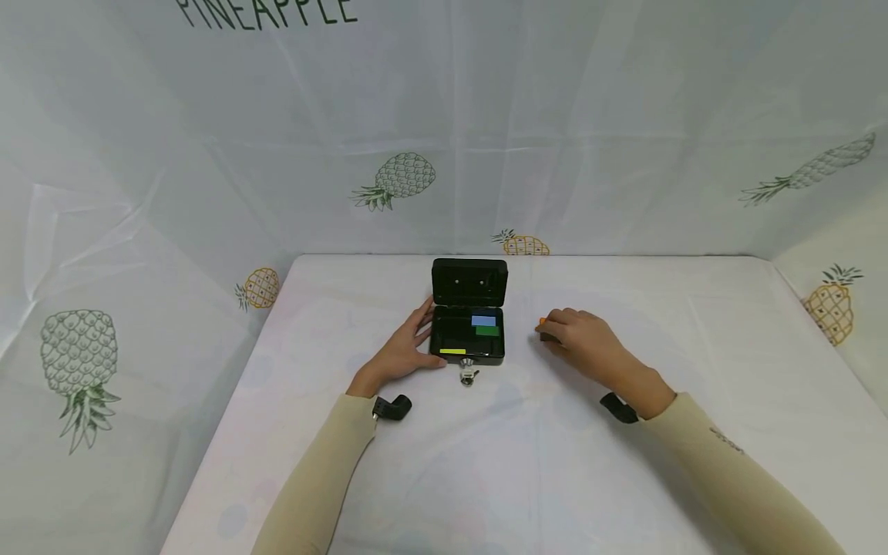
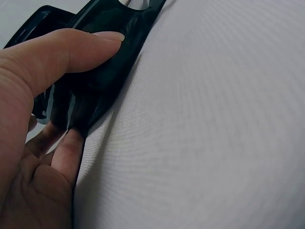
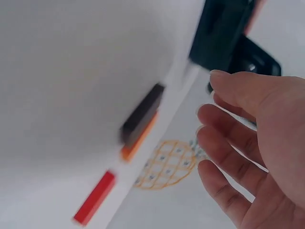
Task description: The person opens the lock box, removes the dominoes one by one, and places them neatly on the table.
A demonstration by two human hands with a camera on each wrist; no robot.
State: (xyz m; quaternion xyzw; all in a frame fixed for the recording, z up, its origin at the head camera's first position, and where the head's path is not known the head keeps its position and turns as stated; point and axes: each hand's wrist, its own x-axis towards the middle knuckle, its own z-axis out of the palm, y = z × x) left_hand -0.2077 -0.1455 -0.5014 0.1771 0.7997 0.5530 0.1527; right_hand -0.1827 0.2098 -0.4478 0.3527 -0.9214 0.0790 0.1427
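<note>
A black metal cash box point(image 1: 467, 364) stands with its lid point(image 1: 469, 282) raised. Inside lie small blue point(image 1: 483, 321), green point(image 1: 487, 331) and yellow point(image 1: 453, 351) pieces. My left hand point(image 1: 402, 351) holds the box's left side, the thumb point(image 2: 71, 50) pressed on its front and the other fingers along the side. To the right of the box, my right hand point(image 1: 583, 344) hovers with loosely bent fingers point(image 3: 226, 150) and an empty grasp. Near it lie a dark block point(image 3: 143, 112), an orange block point(image 3: 140, 138) and a red block point(image 3: 95, 198); the red one is hidden in the head view.
Keys point(image 1: 468, 375) hang at the box's front lock. A white cloth point(image 1: 444, 478) covers the table, and a pineapple-printed curtain point(image 1: 555, 139) rises behind its far edge. Black wrist devices point(image 1: 393, 408) sit at both cuffs.
</note>
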